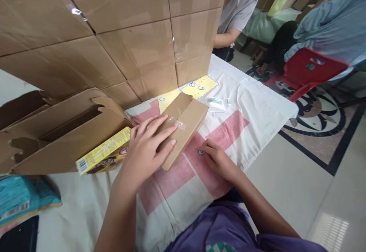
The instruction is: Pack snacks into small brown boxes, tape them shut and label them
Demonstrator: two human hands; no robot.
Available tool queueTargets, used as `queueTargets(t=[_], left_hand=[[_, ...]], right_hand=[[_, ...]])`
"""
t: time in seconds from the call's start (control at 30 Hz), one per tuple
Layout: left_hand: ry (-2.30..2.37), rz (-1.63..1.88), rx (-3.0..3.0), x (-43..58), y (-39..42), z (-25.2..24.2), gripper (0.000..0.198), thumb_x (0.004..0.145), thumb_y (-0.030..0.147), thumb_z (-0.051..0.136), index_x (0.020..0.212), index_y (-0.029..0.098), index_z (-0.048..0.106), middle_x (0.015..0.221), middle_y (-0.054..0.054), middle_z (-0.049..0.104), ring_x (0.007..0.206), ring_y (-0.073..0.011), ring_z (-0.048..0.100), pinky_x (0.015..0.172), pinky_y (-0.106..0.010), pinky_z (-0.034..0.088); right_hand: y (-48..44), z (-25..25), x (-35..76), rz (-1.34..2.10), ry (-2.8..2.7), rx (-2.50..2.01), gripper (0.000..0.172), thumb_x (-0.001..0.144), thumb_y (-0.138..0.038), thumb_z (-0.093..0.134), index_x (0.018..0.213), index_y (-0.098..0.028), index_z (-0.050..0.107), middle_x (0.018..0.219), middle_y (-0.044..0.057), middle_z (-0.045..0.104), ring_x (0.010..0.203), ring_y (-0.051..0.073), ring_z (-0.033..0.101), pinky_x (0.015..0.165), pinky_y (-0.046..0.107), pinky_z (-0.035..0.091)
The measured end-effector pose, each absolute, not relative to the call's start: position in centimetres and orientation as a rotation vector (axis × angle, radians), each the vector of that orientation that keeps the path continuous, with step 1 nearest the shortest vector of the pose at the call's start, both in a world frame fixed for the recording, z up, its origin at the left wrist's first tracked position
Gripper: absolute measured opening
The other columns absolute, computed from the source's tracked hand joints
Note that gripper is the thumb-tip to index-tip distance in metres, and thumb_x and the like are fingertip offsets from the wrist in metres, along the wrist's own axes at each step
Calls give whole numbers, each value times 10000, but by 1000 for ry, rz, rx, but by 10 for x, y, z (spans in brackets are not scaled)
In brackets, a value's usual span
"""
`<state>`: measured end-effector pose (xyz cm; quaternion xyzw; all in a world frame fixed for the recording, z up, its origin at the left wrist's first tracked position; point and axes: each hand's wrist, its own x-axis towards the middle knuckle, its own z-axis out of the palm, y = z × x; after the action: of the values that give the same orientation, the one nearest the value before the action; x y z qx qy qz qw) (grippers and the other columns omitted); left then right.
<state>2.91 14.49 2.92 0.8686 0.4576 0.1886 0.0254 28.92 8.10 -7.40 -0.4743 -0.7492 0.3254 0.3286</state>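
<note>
A small flat cardboard box (183, 113) lies at an angle on the cloth, a strip of clear tape (178, 123) across the seam of its top. My left hand (151, 139) rests on the box with fingers stretched and spread, pressing against its top and near left side. To the right of the box, my right hand (215, 154) hovers over a red patch of the cloth, fingers curled in a pinch. A small pale-blue, sticker-like piece (201, 152) shows at its fingertips; its exact kind is unclear.
Stacked cardboard cartons (134, 34) wall off the back. An open carton (65, 130), a yellow snack box (105, 151) and a blue packet (25, 198) sit left. Yellow printed sheets (203, 86) and a shiny label on white paper (219, 104) lie beyond. Another person's arm (228, 38) shows behind.
</note>
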Motion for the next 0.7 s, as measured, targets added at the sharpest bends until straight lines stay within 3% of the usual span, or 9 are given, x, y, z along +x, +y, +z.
queueTargets(t=[0.17, 0.3, 0.4, 0.5, 0.6, 0.7], left_hand=[[1365, 900, 2818, 33, 128, 40, 272, 929, 232, 626, 1185, 298, 691, 1323, -49, 680, 1229, -293, 584, 1016, -501, 378], [1046, 1365, 2714, 59, 80, 34, 326, 832, 105, 691, 1132, 224, 647, 868, -35, 739, 807, -188, 674, 765, -334, 490], [1125, 1227, 2247, 90, 50, 5, 355, 876, 166, 684, 1205, 216, 562, 751, 21, 668, 611, -120, 612, 613, -242, 488], [1247, 945, 1683, 113, 45, -31, 397, 952, 332, 619, 1314, 214, 507, 899, -10, 674, 588, -92, 576, 551, -212, 471], [1183, 858, 1443, 121, 53, -51, 282, 1025, 407, 467, 1120, 194, 626, 754, 11, 612, 591, -104, 546, 549, -217, 434], [1240, 882, 1462, 122, 57, -58, 350, 1048, 401, 384, 893, 198, 623, 654, 25, 549, 573, -113, 523, 557, -228, 406]], right_hand=[[78, -73, 291, 908, -1843, -1320, 237, 1003, -140, 439, 1183, -235, 561, 986, 65, 605, 821, 190, 600, 714, 336, 499], [73, -66, 294, 919, -1716, -1297, 126, 999, -186, 517, 1110, -242, 532, 878, 21, 590, 713, 156, 533, 624, 289, 433], [67, -58, 295, 905, -1648, -1188, 98, 993, -179, 552, 1062, -247, 540, 880, 14, 574, 702, 138, 508, 631, 279, 424], [60, -50, 295, 942, -1625, -1100, 133, 991, -162, 562, 1083, -256, 540, 911, 16, 583, 728, 135, 525, 664, 281, 444], [57, -47, 296, 975, -1645, -1045, 165, 990, -153, 558, 1111, -261, 530, 925, 21, 597, 748, 141, 541, 671, 286, 452], [63, -48, 305, 928, -1650, -1023, 154, 990, -153, 558, 1096, -260, 523, 916, 21, 592, 748, 144, 543, 660, 287, 446]])
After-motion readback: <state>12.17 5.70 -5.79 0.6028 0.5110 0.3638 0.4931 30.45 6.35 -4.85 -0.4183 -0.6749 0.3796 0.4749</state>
